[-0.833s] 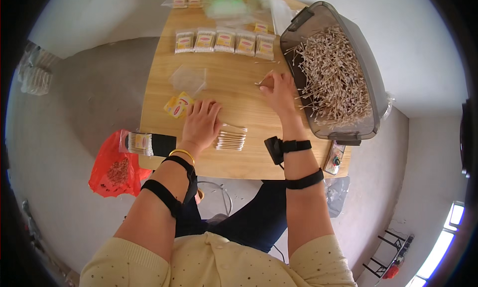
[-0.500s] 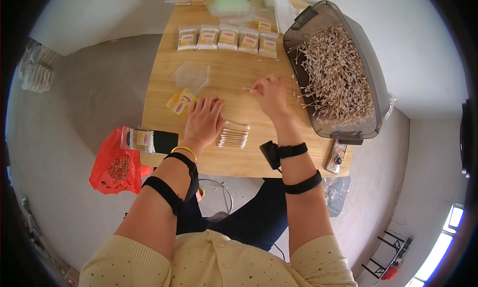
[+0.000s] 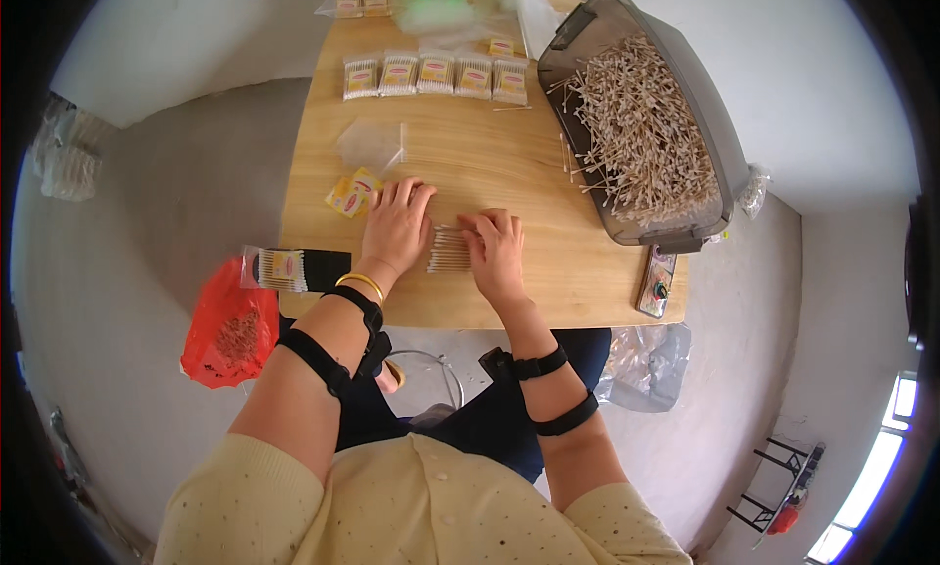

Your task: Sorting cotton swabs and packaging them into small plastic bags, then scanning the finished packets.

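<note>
Packs filled at twelve o'clock, swabs unbagged.
Our left hand lies, fingers apart, swabs at its four o'clock; our right hand curls over them, grip unclear; tub heaped at two.

Your white-tipped cotton swabs lie flat, side by side in a small row, nearer you and left of the gray bin, their right ends partly hidden. Your yellow cards lie overlapping, farther left of the bin.
</note>
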A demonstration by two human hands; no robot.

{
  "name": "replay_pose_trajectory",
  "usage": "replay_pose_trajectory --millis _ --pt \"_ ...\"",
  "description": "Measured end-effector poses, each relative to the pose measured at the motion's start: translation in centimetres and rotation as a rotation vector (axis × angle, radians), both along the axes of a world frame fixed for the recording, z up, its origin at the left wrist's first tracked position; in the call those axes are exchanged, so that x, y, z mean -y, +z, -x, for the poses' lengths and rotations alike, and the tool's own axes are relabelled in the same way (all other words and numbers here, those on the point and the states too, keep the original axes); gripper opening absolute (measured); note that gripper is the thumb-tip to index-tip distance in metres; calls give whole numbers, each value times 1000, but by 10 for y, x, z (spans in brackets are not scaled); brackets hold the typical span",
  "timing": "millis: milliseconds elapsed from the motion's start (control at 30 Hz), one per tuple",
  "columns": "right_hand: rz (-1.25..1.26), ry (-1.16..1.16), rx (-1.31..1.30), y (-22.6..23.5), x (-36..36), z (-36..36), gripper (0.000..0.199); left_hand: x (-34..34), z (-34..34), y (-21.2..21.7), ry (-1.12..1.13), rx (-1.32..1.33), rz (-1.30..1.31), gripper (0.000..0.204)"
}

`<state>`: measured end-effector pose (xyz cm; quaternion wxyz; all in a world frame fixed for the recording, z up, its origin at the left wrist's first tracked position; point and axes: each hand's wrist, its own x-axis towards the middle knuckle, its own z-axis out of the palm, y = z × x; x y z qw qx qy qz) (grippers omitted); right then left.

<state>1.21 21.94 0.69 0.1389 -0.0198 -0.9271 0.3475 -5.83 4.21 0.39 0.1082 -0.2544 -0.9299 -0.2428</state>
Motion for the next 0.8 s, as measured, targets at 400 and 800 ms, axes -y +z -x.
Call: replay_pose_trajectory --millis 400,800 --pt "11 -79 -103 -7 -22 -32 30 -8 -53 -3 -326 41 188 76" --pt "165 -179 -164 0 -14 -35 36 -9 -62 8 -305 66 177 84"
